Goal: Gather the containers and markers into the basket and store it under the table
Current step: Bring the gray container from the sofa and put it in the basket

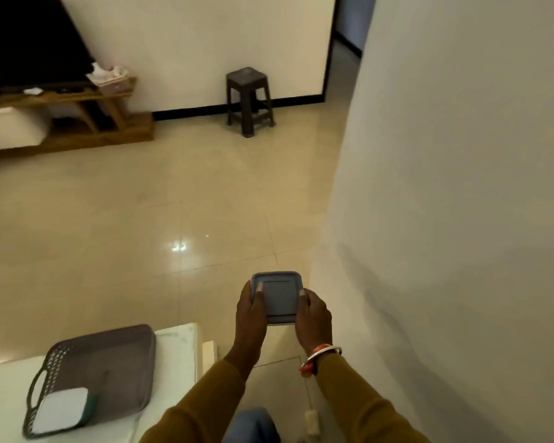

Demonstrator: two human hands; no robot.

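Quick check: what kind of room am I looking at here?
Likely a home living room: a dark television on a wooden stand, a plastic stool, and a glossy tiled floor.

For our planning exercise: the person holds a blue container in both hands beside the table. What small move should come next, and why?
Probably swing the blue container left and lower it into the basket. The left hand and right hand grip it over the floor, while the basket sits on the table with one white-lidded container and free room.
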